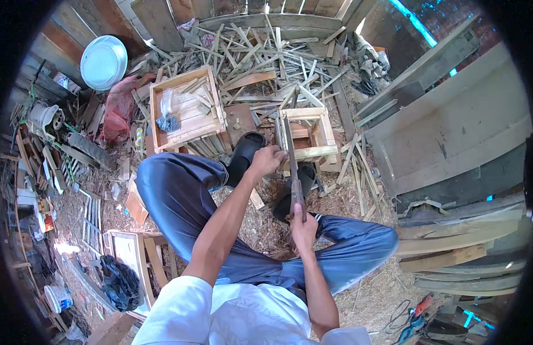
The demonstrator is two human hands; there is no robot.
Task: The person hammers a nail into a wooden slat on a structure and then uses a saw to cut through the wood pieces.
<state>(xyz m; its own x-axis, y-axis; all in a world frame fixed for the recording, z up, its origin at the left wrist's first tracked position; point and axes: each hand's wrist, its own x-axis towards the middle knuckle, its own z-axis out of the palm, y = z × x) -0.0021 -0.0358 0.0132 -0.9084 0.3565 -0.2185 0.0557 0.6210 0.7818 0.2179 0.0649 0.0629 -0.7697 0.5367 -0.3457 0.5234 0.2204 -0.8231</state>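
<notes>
My right hand [304, 231] is wrapped round the handle of a hand saw [296, 183]. The long narrow blade points away from me and lies along the left side of a small square wooden frame [313, 153], built of pale strips like a little stool. At the frame's near left corner, my left hand [269, 160] has its fingers curled closed against the wood, close beside the blade. How far the fingertips reach round the wood is hidden. The frame stands between and just beyond my feet, which wear black sandals [246, 150].
Left of the frame, a shallow wooden tray [163, 142] holds a clear plastic bag and wood pieces. Beyond lies a heap of thin offcuts [249, 52]. Large boards [450, 126] lean at the right. Pliers [413, 329] lie at the lower right, and sawdust covers the ground.
</notes>
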